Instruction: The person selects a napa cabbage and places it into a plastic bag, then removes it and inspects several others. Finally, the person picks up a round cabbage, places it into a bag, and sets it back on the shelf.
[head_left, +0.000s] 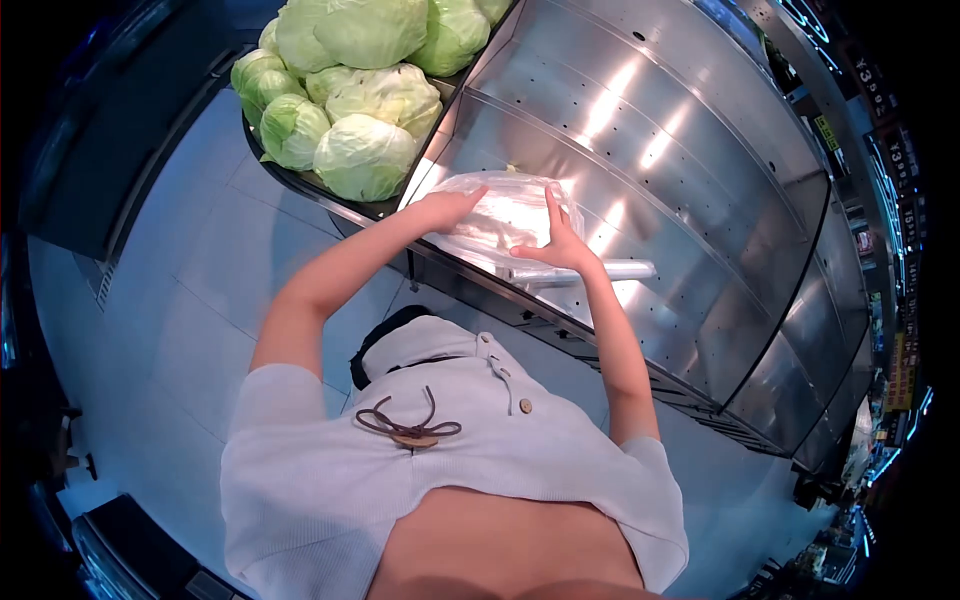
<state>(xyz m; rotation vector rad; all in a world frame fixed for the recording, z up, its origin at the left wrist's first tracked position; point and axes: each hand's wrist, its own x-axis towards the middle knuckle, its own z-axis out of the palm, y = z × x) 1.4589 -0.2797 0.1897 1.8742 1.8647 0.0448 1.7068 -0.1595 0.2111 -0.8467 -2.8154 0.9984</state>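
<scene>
A clear, shiny plastic bag (505, 218) lies between both hands at the front edge of the metal display shelf; whether it has anything inside, I cannot make out. My left hand (455, 208) grips its left side, with one digit stretched over the top and the other fingers hidden. On the bag's right side is my right hand (562, 243), thumb and fingers spread across the plastic and holding it. Just below that hand, a clear plastic roll (605, 271) rests on the shelf.
Several green cabbages (365, 155) are piled in the bay to the left, behind a dark divider. Stepped, perforated metal shelving (690, 190) runs off to the right. Pale floor tiles (200, 260) lie left of the display, and price signs (900, 370) line the far right.
</scene>
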